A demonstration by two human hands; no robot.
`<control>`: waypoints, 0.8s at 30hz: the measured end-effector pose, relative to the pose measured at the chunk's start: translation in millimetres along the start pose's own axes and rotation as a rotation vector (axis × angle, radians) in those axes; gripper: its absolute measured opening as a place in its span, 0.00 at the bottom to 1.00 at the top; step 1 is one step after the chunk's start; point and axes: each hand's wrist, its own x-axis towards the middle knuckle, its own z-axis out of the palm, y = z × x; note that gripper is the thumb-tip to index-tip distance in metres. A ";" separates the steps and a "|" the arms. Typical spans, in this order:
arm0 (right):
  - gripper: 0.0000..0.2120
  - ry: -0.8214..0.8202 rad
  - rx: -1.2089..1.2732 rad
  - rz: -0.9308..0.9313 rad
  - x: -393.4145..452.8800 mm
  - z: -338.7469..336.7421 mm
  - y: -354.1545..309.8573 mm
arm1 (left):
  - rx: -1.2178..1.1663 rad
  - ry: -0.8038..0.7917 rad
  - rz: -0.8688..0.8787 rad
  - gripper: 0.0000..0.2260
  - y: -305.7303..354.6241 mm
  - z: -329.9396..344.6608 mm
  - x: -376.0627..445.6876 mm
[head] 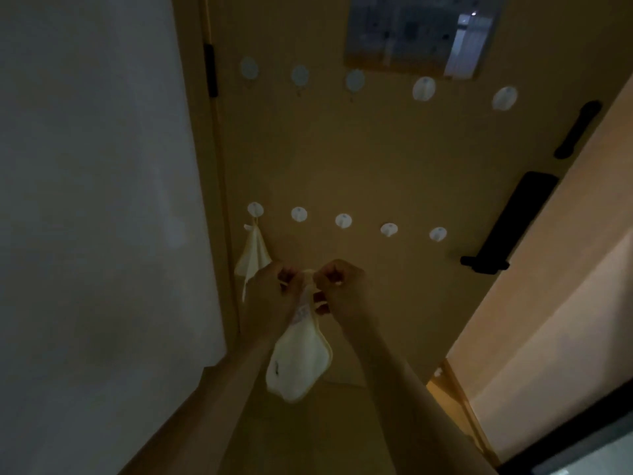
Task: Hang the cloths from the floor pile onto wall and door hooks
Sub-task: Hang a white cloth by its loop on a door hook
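Observation:
A small cream cloth [297, 361] hangs between my hands in front of the tan door [376, 159]. My left hand [274, 289] and my right hand [337, 286] both pinch its upper edge, fingers curled, just below the lower row of round white hooks. The second hook of that row [299, 214] is bare and sits right above my hands. Another cream cloth [251, 258] hangs from the leftmost lower hook [255, 209]. The floor pile is out of view.
An upper row of white hooks [424, 88] runs across the door under a paper sheet [418, 32]. A black door handle [513, 224] and a black bar [579, 128] sit at the door's right edge. A white wall [96, 200] stands to the left.

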 end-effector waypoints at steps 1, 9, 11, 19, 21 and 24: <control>0.08 -0.017 0.004 0.023 14.5 5.5 1.8 | 0.001 -0.001 0.009 0.05 -7.8 1.9 11.8; 0.06 -0.015 -0.114 -0.011 129.0 39.7 20.8 | 0.078 0.044 -0.072 0.05 -61.2 34.1 116.2; 0.05 -0.025 -0.097 0.019 159.5 44.3 28.6 | 0.081 0.064 -0.106 0.05 -74.1 47.1 142.4; 0.05 -0.062 -0.030 0.135 276.3 57.7 56.8 | 0.068 0.091 -0.210 0.05 -120.5 98.5 237.8; 0.05 -0.062 -0.079 0.138 298.5 61.9 62.7 | 0.064 0.087 -0.211 0.05 -130.9 107.2 254.8; 0.08 -0.030 -0.185 0.140 323.6 70.2 72.1 | 0.093 0.078 -0.219 0.07 -144.4 118.5 274.5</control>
